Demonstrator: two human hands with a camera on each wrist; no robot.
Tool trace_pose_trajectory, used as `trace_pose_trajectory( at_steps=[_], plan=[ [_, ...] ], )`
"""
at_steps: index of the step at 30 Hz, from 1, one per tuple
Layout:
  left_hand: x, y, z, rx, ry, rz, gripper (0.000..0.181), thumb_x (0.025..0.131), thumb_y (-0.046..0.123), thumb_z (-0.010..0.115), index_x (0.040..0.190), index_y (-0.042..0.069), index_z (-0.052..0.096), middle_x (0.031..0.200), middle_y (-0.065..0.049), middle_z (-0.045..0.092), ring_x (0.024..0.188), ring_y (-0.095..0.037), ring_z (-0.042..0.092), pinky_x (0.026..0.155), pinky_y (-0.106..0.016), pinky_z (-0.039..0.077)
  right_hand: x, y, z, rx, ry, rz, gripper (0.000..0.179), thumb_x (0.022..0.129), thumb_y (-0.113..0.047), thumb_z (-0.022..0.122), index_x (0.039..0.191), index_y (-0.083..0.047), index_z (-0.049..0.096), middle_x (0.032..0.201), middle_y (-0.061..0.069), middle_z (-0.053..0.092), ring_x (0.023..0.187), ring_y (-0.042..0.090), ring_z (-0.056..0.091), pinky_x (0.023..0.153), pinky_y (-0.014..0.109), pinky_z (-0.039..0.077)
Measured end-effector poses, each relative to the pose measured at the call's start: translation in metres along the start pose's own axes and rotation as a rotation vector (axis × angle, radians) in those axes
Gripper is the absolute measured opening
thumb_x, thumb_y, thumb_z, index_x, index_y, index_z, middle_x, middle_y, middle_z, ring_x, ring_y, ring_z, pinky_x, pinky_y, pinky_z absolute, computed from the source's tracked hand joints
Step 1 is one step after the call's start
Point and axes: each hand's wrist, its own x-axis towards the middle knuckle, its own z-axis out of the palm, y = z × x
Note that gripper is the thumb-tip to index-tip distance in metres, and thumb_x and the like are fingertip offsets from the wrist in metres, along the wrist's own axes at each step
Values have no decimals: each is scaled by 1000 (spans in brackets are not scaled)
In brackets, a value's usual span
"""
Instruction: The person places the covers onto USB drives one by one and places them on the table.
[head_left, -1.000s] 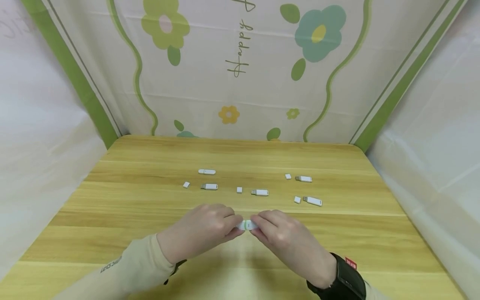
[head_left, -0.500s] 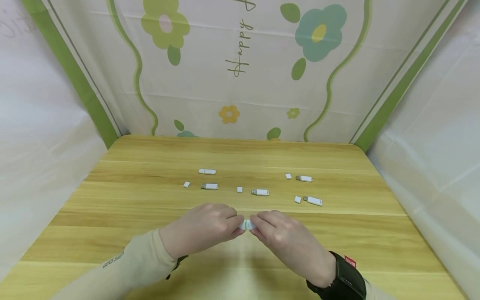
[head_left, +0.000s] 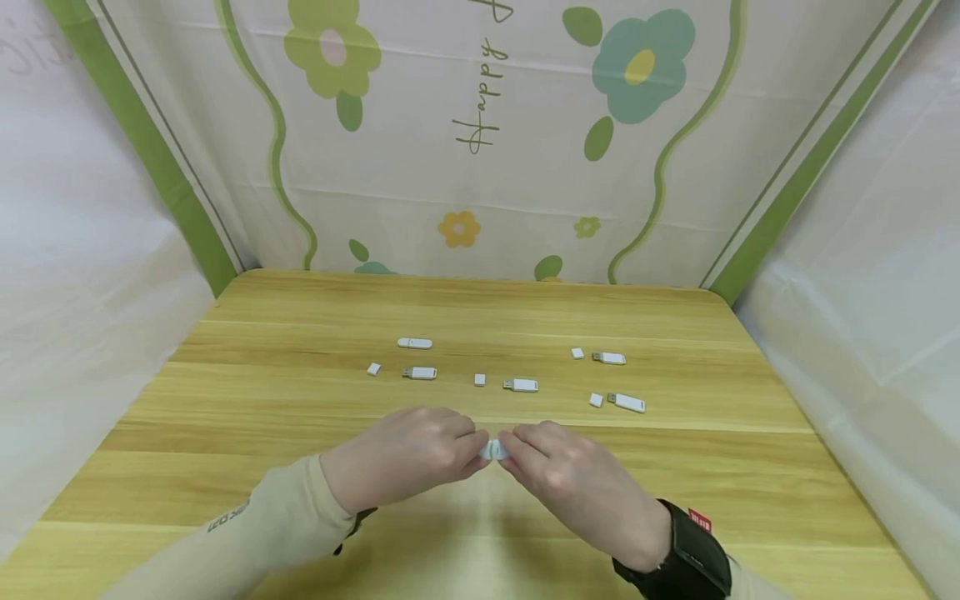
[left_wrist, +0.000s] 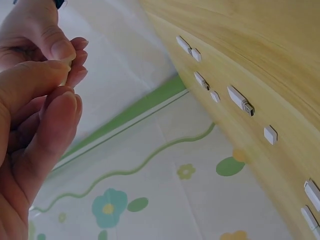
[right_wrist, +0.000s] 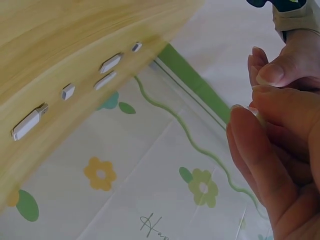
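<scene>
A small white USB stick (head_left: 493, 450) with a pale green band shows between my two hands, above the table near its middle. My left hand (head_left: 412, 454) pinches its left end between thumb and fingers. From the other side my right hand (head_left: 573, 483) pinches the right end the same way. The fingertips of both hands almost meet and hide most of the stick; in the right wrist view only a sliver of the white stick (right_wrist: 254, 111) peeks out by the fingertips.
Beyond the hands lie several uncapped white USB sticks (head_left: 521, 385), each with a loose square cap (head_left: 479, 380) to its left. One capped stick (head_left: 415, 343) lies farther back. The wooden table (head_left: 225, 400) ends at a flowered cloth (head_left: 405, 167), with white cloth at both sides.
Both hands have come slightly closer together, so less of the USB stick shows between the fingertips. The sticks and caps on the table stay put.
</scene>
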Motion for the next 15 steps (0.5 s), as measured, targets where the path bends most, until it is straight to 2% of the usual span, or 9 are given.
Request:
trace_pose_trajectory(
  at_steps=[9, 12, 13, 15],
  plan=[
    [-2, -3, 3, -14, 10, 3, 31, 76, 15, 84, 73, 10, 54, 58, 6, 39, 51, -2, 30, 48, -8, 28, 2, 2, 0, -8, -10, -4, 37, 108, -19, 40, 102, 2, 70, 89, 5, 66, 75, 14, 62, 66, 20, 53],
    [-2, -3, 5, -32, -5, -7, 31, 77, 14, 84, 73, 10, 54, 58, 7, 38, 52, -2, 29, 49, -8, 27, 1, 2, 1, -9, -7, -4, 17, 98, -12, 63, 102, 2, 70, 89, 5, 67, 76, 14, 64, 67, 19, 54],
    [-2, -4, 5, -44, -13, -13, 30, 77, 14, 83, 73, 10, 54, 58, 7, 38, 52, -2, 29, 49, -7, 27, 1, 2, 1, -3, -7, -1, 15, 92, -10, 71, 101, 2, 71, 89, 5, 67, 76, 13, 65, 67, 19, 54],
    [-3, -4, 7, -86, -25, -33, 28, 78, 13, 83, 73, 10, 56, 58, 7, 39, 52, -1, 31, 50, -6, 28, 1, 3, 2, 14, -9, 11, 27, 78, -7, 83, 99, 2, 71, 88, 5, 68, 77, 13, 66, 68, 19, 55]
  ],
)
